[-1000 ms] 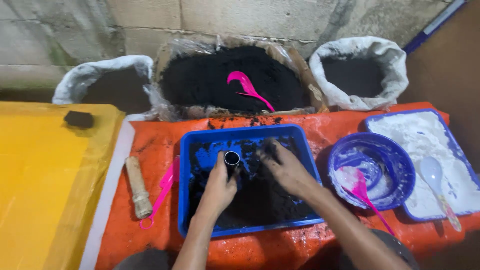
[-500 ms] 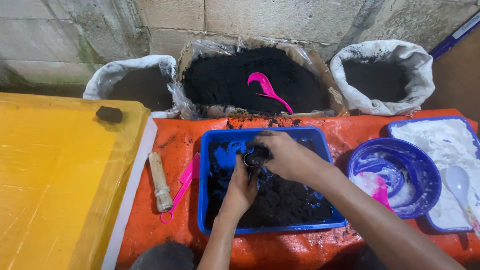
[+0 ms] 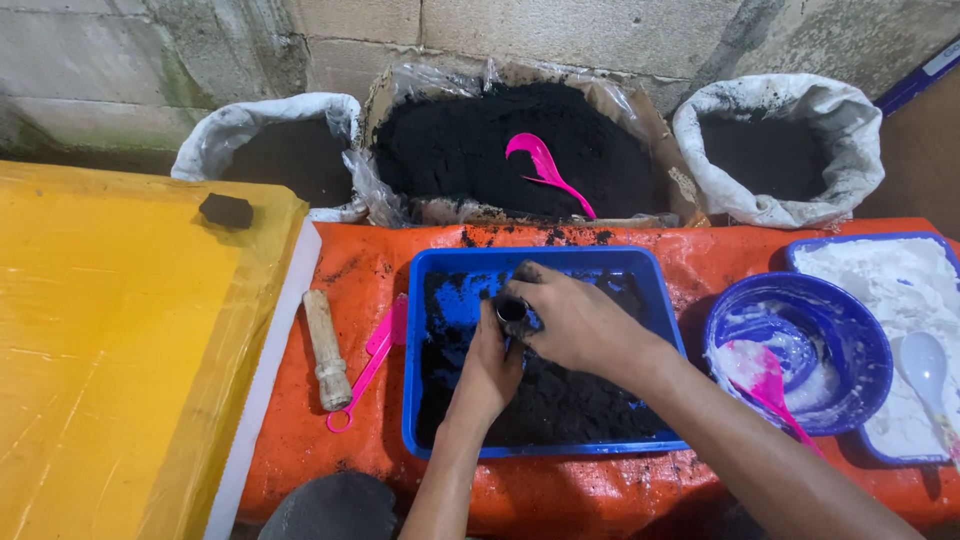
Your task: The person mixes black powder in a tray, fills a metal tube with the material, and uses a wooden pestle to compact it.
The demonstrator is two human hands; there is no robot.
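Observation:
A blue tray [image 3: 420, 400] holding black powder sits on the orange table cover. My left hand [image 3: 487, 370] grips a small dark tube [image 3: 511, 311] upright over the powder. My right hand [image 3: 570, 320] rests on top of the tube's mouth, fingers curled and dusted black, pressing powder at it. Both hands are inside the tray, touching each other at the tube.
A wooden pestle [image 3: 325, 350] and a pink scoop [image 3: 372, 362] lie left of the tray. A blue bowl [image 3: 850, 340] with a pink spoon [image 3: 765, 385] and a tray of white powder [image 3: 900, 280] stand right. Sacks of black powder [image 3: 480, 150] line the wall. A yellow sheet [image 3: 110, 350] covers the left.
My right hand moved left from the powder onto the tube's top. The view shifted right and closer; my left hand kept hold of the tube.

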